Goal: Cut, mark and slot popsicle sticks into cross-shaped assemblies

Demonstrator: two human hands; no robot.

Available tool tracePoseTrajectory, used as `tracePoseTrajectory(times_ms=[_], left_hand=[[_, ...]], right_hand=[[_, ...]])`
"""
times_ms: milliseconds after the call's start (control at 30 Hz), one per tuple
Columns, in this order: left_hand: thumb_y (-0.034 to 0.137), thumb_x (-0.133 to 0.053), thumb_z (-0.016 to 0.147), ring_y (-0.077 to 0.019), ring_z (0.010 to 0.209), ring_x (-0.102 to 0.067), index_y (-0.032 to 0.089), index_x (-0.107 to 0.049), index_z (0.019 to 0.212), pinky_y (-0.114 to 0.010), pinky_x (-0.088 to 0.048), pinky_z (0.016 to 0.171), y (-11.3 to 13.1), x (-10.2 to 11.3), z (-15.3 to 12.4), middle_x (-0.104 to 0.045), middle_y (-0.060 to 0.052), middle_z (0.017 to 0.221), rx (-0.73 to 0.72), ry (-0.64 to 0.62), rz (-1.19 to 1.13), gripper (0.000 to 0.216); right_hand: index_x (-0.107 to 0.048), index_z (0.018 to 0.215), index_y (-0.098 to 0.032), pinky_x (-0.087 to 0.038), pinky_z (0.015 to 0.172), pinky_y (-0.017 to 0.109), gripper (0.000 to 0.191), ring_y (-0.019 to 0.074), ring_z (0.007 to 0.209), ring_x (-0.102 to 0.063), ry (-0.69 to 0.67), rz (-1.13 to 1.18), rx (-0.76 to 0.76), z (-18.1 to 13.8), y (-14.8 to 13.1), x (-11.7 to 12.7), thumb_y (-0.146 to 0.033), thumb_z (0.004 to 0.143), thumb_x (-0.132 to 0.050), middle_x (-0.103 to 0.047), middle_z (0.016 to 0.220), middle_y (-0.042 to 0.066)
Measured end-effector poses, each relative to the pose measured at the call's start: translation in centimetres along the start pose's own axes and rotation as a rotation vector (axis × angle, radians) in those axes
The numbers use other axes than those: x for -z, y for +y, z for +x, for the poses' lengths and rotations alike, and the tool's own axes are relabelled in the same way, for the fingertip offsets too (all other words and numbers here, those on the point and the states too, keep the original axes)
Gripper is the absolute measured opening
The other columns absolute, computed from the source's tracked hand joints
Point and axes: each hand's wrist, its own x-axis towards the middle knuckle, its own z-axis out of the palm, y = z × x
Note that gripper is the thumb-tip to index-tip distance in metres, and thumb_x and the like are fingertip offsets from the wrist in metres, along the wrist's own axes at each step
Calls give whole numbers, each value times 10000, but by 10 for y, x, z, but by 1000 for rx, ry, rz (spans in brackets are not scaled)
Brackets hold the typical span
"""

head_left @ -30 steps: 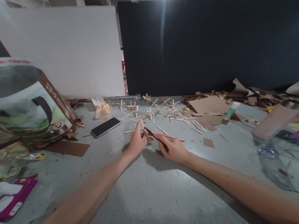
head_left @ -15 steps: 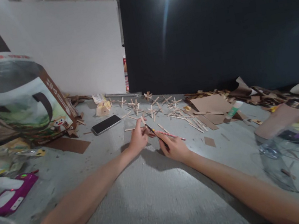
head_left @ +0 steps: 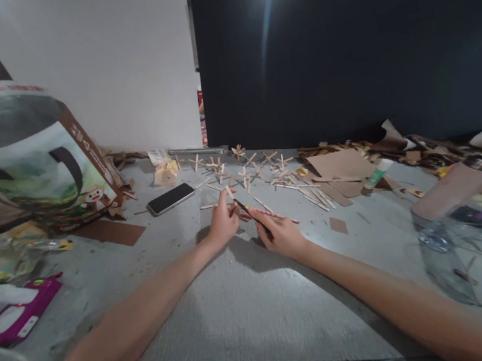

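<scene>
My left hand (head_left: 224, 220) is closed, pinching a short flat wooden stick (head_left: 229, 193) that points up from the fingertips. My right hand (head_left: 281, 234) is closed round a slim dark knife-like tool (head_left: 241, 205) with a yellow part, its tip close to the left fingers. A red-and-white patterned pencil (head_left: 282, 218) passes just beyond the right hand; whether the fingers touch it I cannot tell. Behind the hands lie several small crossed wooden-stick pieces (head_left: 245, 177) and loose flat sticks (head_left: 318, 197).
A black phone (head_left: 171, 199) lies left of the hands. Further left stand a large printed bag (head_left: 36, 171) and a purple device (head_left: 20, 310). Brown cardboard (head_left: 340, 167), a glue stick (head_left: 378, 173) and a pinkish cylinder (head_left: 450, 191) lie on the right.
The camera view has shifted slightly. Both hands keep nearly the same pose, with the stick and the dark tool still held close together.
</scene>
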Motion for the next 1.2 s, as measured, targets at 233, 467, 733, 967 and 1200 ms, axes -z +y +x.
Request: tracePoseTrajectory(times_ms=[233,467,733,967,1200], left_hand=[[276,-650,901,-168,622,-753,211,-470,1283,-246,-588,613,2,0,0,-734,30,712,1,13,16,428],[260,-649,892,-177,590,-749,215,-474,1233,-250,-583,591,-7,2,4,-720,33,693,73,36,33,385],[204,-614,864,-197,524,-727,212,-479,1182,-260,-563,530,-21,3,11,-685,59,610,207,55,69,345],[227,-649,862,-206,561,-742,216,-479,1202,-277,-577,570,-18,4,11,-671,69,597,213,42,49,380],[277,-669,863,-200,557,-738,218,-472,1193,-274,-574,568,-18,5,11,-668,75,593,209,27,40,388]], right_hand=[[-553,1486,-180,-656,803,340,439,251,934,-802,-41,2,-21,0,0,1,-249,1071,-427,-761,1275,170],[-550,1487,-170,-642,799,346,444,262,961,-797,-102,43,-88,5,-2,3,-254,1073,-414,-748,1299,175],[-533,1500,-213,-616,777,300,453,239,956,-792,-173,138,-205,14,-5,11,-235,1058,-435,-787,1229,103],[-498,1518,-204,-619,821,354,476,271,1036,-780,-207,120,-193,14,-4,12,-249,1050,-428,-747,1327,111],[-493,1521,-209,-599,809,310,480,244,999,-782,-210,106,-199,14,-5,13,-237,1045,-441,-768,1284,108]])
